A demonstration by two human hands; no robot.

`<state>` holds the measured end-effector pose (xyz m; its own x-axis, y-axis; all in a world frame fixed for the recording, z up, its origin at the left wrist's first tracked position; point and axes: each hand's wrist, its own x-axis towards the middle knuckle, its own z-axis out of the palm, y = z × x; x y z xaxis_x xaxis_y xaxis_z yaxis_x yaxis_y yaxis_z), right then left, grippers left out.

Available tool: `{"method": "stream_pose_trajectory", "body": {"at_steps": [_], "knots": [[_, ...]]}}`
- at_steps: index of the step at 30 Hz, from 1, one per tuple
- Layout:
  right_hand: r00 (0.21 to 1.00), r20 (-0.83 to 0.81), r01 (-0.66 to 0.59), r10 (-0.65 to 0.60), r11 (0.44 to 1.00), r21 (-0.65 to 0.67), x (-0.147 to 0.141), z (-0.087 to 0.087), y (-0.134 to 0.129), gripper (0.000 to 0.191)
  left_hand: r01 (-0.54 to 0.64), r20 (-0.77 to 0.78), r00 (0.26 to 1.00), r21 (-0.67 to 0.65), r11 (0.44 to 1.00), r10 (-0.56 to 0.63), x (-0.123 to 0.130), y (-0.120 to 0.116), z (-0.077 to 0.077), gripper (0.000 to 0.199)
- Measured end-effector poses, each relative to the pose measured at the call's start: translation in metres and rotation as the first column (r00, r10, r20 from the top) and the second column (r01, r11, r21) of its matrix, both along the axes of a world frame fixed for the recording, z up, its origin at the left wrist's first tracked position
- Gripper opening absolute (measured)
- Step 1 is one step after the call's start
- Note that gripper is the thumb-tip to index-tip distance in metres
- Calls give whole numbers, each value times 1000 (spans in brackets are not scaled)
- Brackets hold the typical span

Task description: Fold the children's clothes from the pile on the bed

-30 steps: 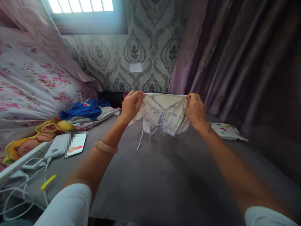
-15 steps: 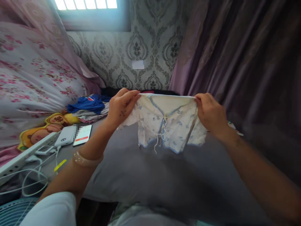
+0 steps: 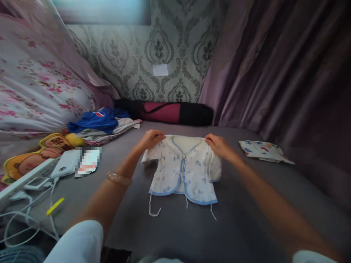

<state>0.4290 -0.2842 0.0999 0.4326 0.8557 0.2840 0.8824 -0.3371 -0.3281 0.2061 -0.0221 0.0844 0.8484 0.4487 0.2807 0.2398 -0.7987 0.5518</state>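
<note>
A small white baby shirt [image 3: 170, 171] with blue trim and a faint print is spread out front up, its body against the grey sheet [image 3: 120, 226]. White tie strings hang from its front and lower hem. My left hand [image 3: 151, 140] pinches the shirt at the left shoulder, and my right hand [image 3: 218, 145] pinches the right shoulder. Between them the neckline edge is pulled straight. Both sleeves angle down at the sides.
A folded printed cloth [image 3: 264, 151] lies to the right. On the left are a blue garment [image 3: 95, 122] on a clothes pile, a phone [image 3: 88, 162], a white power bank [image 3: 65, 164], a power strip [image 3: 30, 179] with cables and a yellow cushion [image 3: 30, 162]. A black-and-maroon bag [image 3: 161, 112] lies along the wall.
Both hands have lowered the baby shirt from the air toward the sheet, and its front now lies flatter and more spread. The view has tilted down, showing the folded cloth and long bag.
</note>
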Motion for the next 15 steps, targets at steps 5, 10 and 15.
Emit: {"method": "stream_pose_trajectory", "body": {"at_steps": [5, 10, 15], "knots": [[998, -36, 51, -57, 989, -141, 24, -57, 24, 23, -52, -133, 990, -9, 999, 50, 36, 20, -59, 40], [994, -70, 71, -88, 974, -213, 43, -81, 35, 25, -99, -189, 977, -16, 995, 94, 60, 27, -80, 35], [991, -97, 71, -94, 973, -218, 58, -95, 47, 26, -109, -203, 974, -41, 993, 99, 75, 33, -88, 29]]}}
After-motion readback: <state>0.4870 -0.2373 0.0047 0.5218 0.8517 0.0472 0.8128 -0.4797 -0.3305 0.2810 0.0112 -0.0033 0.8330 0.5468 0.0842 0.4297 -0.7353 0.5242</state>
